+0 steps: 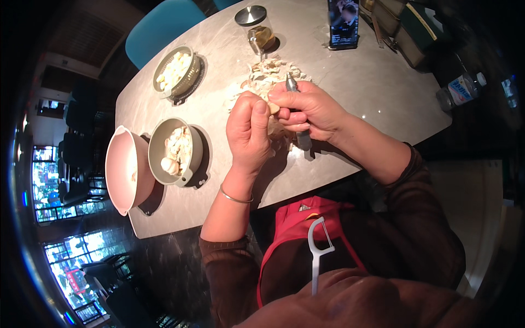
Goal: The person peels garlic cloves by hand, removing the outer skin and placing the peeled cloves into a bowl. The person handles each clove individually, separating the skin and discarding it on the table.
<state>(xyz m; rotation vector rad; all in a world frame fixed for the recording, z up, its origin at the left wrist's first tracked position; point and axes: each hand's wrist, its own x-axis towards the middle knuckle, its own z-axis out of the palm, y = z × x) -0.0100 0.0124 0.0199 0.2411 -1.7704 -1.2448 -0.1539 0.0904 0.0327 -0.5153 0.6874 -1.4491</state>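
The left hand had its fingers curled narrow, and they met those of the right hand at a pale garlic clove, pinched between the two above the desk. The right hand's fingers also gripped a grey tool. Dry peelings lay just beyond. To the left stood a bowl of garlic and a colander of peeled cloves.

Dining rm: tbl, teal chair
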